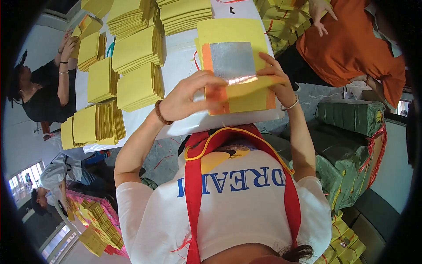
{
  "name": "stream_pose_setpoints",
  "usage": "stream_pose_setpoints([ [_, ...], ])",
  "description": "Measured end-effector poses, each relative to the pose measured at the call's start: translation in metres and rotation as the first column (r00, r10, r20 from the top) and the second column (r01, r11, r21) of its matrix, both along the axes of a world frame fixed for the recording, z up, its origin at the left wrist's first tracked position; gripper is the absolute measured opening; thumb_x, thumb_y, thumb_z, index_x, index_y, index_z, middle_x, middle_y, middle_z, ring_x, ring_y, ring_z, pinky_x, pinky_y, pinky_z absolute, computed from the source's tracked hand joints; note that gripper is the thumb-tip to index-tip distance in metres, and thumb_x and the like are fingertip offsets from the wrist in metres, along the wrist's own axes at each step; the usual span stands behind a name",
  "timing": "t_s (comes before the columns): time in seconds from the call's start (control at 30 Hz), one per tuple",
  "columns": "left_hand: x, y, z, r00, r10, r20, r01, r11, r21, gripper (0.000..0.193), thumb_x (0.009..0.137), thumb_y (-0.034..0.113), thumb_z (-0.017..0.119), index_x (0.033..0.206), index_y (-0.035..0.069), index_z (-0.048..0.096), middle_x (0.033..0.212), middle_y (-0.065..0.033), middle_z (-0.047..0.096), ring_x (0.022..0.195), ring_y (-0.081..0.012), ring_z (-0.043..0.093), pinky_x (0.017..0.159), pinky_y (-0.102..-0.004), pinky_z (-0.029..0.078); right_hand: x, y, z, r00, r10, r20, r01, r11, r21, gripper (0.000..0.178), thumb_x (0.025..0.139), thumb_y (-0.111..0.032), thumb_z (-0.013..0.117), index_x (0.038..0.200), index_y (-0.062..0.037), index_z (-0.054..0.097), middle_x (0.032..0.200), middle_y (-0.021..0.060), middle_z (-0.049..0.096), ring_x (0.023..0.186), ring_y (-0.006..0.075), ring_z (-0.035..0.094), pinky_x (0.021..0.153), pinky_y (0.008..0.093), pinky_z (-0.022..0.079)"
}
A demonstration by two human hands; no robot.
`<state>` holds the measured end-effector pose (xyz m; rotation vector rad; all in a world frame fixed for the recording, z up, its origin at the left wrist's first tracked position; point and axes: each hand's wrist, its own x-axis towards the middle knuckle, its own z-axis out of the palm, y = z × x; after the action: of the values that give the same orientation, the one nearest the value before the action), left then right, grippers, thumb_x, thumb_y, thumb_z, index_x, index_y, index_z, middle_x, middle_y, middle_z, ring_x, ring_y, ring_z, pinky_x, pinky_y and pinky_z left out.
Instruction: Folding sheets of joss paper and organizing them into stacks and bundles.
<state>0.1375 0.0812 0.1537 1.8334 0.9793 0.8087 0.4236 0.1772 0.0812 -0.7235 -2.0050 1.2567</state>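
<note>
A yellow paper sheet with a silver foil square (233,59) and orange side strips lies in front of me on a stack of yellow paper (233,28). Its near edge is lifted and curled over, and the foil catches the light along the bend. My left hand (191,94) grips the left end of this curled edge, its fingertips slightly blurred. At the other end, my right hand (279,81) pinches the edge between thumb and fingers, with the index finger stretched out over the sheet.
Stacks of folded yellow paper (138,48) cover the white table (180,55) on the left. At left, a person in black (46,94) handles yellow paper; a person in orange (347,44) is at right. Green wrapped bundles (349,116) stand to the right.
</note>
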Motion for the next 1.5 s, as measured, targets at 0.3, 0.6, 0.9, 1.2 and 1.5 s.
stream_pose_setpoints([
  [0.3,0.005,0.015,-0.014,0.751,0.463,-0.472,0.063,0.66,0.748,0.041,0.074,0.013,0.057,0.115,0.016,0.057,0.115,-0.0069,0.055,0.105,-0.0242,0.051,0.084,-0.0365,0.037,0.001,0.004,0.016,0.997,-0.041,-0.061,0.048,0.992,0.113,0.027,0.07,-0.007,0.062,0.097,-0.0091,0.067,0.135,0.0139,0.041,0.129,0.0294,0.033,0.106,0.0379,0.021],
  [0.6,0.014,-0.032,-0.014,0.894,0.349,-0.28,-0.168,0.842,0.512,0.02,0.079,0.014,0.057,0.097,0.007,0.063,0.09,-0.0092,0.064,0.082,-0.0238,0.059,0.071,-0.033,0.042,0.012,-0.038,0.057,0.968,0.14,0.208,-0.18,0.965,0.188,0.011,0.077,-0.011,0.062,0.086,-0.0045,0.064,0.099,0.0065,0.065,0.095,0.02,0.059,0.091,0.0368,0.037],
  [0.9,0.013,-0.006,-0.021,0.869,0.488,-0.077,-0.489,0.829,-0.269,0.027,0.088,0.02,0.057,0.102,-0.002,0.059,0.076,-0.0134,0.061,0.06,-0.0153,0.054,0.056,-0.0324,0.043,-0.029,-0.049,0.058,0.923,-0.38,-0.064,0.326,0.858,-0.396,0.028,0.084,-0.011,0.059,0.109,0.0006,0.058,0.094,0.0077,0.065,0.077,0.0112,0.055,0.07,0.0215,0.041],
  [1.2,0.011,0.006,-0.026,0.854,0.489,0.175,-0.365,0.805,-0.468,0.061,0.087,0.011,0.057,0.139,0.003,0.026,0.082,-0.0046,0.066,0.068,-0.0056,0.056,0.065,-0.0214,0.044,-0.02,-0.037,0.054,0.918,-0.374,0.129,0.396,0.884,-0.251,0.023,0.08,-0.007,0.065,0.103,-0.0026,0.063,0.065,-0.0041,0.049,0.057,0.0015,0.038,0.05,0.0185,0.03],
  [1.5,0.016,0.006,-0.017,0.803,0.558,0.211,-0.372,0.744,-0.554,0.079,0.087,0.005,0.057,0.143,0.008,0.001,0.082,-0.0093,0.067,0.07,-0.0047,0.056,0.064,-0.019,0.043,-0.025,-0.035,0.041,0.902,-0.423,0.091,0.431,0.859,-0.278,0.02,0.079,-0.007,0.065,0.098,-0.0018,0.063,0.057,-0.0065,0.04,0.051,0.0021,0.031,0.045,0.021,0.023],
])
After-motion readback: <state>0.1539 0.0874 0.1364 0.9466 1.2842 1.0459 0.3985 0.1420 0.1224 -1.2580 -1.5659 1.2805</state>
